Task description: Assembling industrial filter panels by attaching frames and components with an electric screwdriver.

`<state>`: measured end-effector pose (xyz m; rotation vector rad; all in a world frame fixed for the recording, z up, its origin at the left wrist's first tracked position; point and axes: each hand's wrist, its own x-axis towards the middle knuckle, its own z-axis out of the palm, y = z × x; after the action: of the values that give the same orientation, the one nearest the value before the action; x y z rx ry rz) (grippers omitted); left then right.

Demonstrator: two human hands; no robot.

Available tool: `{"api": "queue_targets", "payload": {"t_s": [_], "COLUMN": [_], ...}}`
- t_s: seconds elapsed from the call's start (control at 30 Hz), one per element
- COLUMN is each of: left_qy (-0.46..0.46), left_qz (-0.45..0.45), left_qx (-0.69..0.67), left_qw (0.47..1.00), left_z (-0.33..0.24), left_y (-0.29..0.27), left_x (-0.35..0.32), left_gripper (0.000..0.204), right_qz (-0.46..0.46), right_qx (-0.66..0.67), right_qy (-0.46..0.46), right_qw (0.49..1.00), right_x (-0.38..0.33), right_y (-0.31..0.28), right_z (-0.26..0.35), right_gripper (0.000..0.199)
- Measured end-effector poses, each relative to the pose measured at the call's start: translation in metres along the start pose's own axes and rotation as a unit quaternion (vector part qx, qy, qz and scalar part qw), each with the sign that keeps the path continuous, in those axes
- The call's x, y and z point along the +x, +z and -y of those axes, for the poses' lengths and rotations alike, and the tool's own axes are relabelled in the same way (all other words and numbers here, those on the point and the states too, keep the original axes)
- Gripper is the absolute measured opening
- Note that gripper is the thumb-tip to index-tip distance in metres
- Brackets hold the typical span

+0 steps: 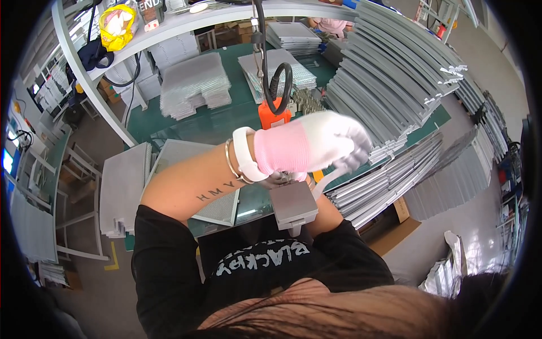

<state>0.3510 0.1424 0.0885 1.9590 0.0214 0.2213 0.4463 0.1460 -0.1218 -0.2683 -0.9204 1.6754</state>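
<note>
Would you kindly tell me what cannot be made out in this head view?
- Right hand: mostly hidden behind the left hand in the head view, so its grip is unclear.
- Left fingertips: blurred there; whether they hold the pale strip is uncertain.
- Lower end of the orange tool: covered by the left glove.
- Person in pink: partly hidden by the shelf.

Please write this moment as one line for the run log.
Left hand: gloved, fingers curled, grip on pale strip unclear | Right hand: hidden | Nearby: orange hanging tool, tall stack of grey panels
</note>
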Motion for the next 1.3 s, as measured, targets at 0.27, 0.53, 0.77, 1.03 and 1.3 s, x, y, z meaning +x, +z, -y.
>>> {"api": "queue_targets", "payload": {"t_s": [0.27,0.53,0.77,1.03,1.3], "left_qy": [0.08,0.169,0.124,0.123,0.108], "left_qz": [-0.144,-0.285,-0.333,-0.405,-0.461], "left_qx": [0.009,0.302,0.21,0.185,0.101], "left_qw": [0.986,0.894,0.911,0.887,0.875], "left_z": [-0.014,0.067,0.074,0.086,0.097], "left_y": [0.016,0.059,0.052,0.056,0.062], "left_x": [-0.061,-0.109,-0.108,-0.099,-0.092], "left_gripper": [0.051,0.058,0.042,0.04,0.046], "right_qz": [-0.015,0.118,0.087,-0.117,-0.027], "right_qx": [-0.04,0.022,-0.023,-0.377,-0.817], "right_qy": [0.009,0.025,-0.022,-0.286,-0.342], "right_qw": [0.999,0.992,0.996,0.873,0.463], "right_x": [-0.004,0.02,0.012,-0.024,-0.078], "right_y": [0.005,0.014,0.016,0.014,0.086], "right_z": [0.002,0.009,0.02,0.066,0.06], "right_gripper": [0.095,0.079,0.08,0.034,0.045]}}
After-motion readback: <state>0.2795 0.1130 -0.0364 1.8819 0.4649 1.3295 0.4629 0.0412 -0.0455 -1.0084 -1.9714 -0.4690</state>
